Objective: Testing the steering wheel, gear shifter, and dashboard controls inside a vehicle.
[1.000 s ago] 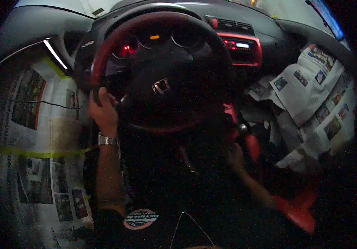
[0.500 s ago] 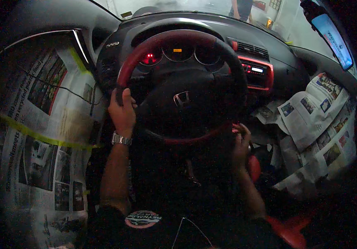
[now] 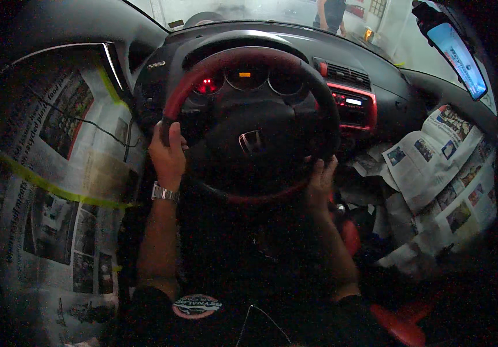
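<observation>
A black and dark red steering wheel (image 3: 249,56) fills the middle of the view. My left hand (image 3: 168,155) is wrapped round the left side of its rim, thumb lying on top, with a metal watch (image 3: 165,192) on that wrist. At the lower right of the rim, my right hand (image 3: 322,176) has its fingers closed on the wheel; part of its grip is dim. Behind the wheel the instrument cluster (image 3: 244,76) shows red and orange lights.
Newspaper (image 3: 96,168) held by yellow tape covers the left door. More newspaper (image 3: 428,168) lies on the passenger side. A radio (image 3: 350,102) with red trim sits right of the wheel, and a rear-view mirror (image 3: 460,55) hangs upper right. Beyond the windshield stands a person (image 3: 331,14).
My right hand has moved up and left from beside the wheel onto its rim and closed there. My left hand keeps its hold. The whole view has shifted slightly.
</observation>
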Available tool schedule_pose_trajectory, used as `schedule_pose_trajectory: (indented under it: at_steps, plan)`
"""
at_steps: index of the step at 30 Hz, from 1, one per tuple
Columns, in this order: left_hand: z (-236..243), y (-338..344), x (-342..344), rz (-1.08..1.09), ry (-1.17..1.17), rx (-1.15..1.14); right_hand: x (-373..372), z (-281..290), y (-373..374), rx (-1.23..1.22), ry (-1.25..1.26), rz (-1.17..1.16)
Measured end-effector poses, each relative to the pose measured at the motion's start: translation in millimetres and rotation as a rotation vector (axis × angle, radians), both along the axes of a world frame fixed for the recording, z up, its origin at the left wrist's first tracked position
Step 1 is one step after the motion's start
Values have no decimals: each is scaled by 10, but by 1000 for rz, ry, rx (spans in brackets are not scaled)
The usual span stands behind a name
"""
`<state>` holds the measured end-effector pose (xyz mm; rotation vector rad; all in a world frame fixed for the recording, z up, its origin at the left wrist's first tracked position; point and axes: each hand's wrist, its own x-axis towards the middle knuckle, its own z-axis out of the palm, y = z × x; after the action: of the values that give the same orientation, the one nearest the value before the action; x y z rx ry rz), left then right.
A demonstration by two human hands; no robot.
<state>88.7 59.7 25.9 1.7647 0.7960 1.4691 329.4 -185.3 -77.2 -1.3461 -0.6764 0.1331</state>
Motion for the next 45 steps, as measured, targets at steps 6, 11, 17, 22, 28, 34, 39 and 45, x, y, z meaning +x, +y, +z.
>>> schedule_pose_trajectory:
  at_steps: [6,11,17,22,28,34,39,45]
  plan:
    - [115,74,21,5,60,-24,133,-624,162,-330,-81,-271]
    - [168,63,24,33,72,-36,168,-786,165,-103,-23,-168]
    - [177,76,13,15,59,18,70,-553,114,-75,69,-121]
    - [203,58,17,20,46,-17,46,-522,90,-160,88,-133]
    - [244,65,9,39,69,67,30,-520,132,-165,7,-174]
    - [205,88,-4,27,63,6,-109,-338,105,-112,-3,-120]
    - [168,118,-21,30,62,-2,-125,-343,150,-150,11,-217]
    - [155,142,-13,14,57,19,9,-558,171,-240,-89,-241]
